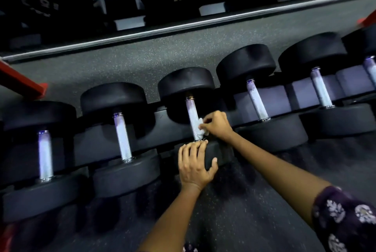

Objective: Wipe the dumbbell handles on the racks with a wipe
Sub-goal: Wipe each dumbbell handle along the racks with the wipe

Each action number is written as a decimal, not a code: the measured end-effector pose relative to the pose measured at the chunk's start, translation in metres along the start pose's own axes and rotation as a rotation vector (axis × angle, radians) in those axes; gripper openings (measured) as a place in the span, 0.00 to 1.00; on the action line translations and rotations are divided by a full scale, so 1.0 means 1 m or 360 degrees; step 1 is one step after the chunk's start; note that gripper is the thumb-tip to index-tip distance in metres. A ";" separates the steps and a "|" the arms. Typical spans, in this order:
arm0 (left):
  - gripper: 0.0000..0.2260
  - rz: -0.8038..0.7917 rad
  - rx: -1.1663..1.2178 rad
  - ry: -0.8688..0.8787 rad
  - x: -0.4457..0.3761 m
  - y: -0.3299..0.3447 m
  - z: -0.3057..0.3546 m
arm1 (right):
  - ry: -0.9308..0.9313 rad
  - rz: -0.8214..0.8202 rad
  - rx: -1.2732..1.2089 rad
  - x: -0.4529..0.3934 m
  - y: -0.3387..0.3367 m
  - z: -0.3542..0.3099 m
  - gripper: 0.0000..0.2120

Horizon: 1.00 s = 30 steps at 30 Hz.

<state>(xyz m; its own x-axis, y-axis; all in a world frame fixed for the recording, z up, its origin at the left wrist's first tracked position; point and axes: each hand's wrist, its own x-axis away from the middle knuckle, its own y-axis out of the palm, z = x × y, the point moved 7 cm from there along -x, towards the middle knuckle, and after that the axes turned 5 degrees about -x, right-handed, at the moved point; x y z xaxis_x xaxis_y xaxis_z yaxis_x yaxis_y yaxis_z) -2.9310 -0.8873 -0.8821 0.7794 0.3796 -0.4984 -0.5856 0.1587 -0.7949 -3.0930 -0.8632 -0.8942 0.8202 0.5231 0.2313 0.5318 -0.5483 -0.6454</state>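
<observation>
Now we are mid-wipe on the middle handle (192, 117). Our left hand (194, 163), fingers spread and lightly bent, rests on the near weight head (216, 155), steadying it. Just beyond and right, our right hand (216, 124) pinches the wipe (200, 128) against the handle's near end. Next, we judge, comes rubbing along its length, then shifting right.

Head view, looking steeply down, close.

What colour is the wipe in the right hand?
White. The wipe shows best in the head view, pinched by the right hand against the dumbbell handle.
</observation>
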 end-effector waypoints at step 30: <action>0.20 0.0031 0.0033 0.0024 0.000 0.003 -0.001 | -0.0085 0.0316 -0.0170 -0.007 0.000 -0.030 0.09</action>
<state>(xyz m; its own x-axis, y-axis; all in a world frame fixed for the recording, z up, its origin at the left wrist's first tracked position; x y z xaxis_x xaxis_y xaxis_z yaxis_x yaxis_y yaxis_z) -2.9321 -0.8879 -0.8851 0.7711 0.3689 -0.5190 -0.6049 0.1703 -0.7778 -3.0924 -0.8868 -0.8742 0.9003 0.4302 0.0670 0.3825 -0.7082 -0.5933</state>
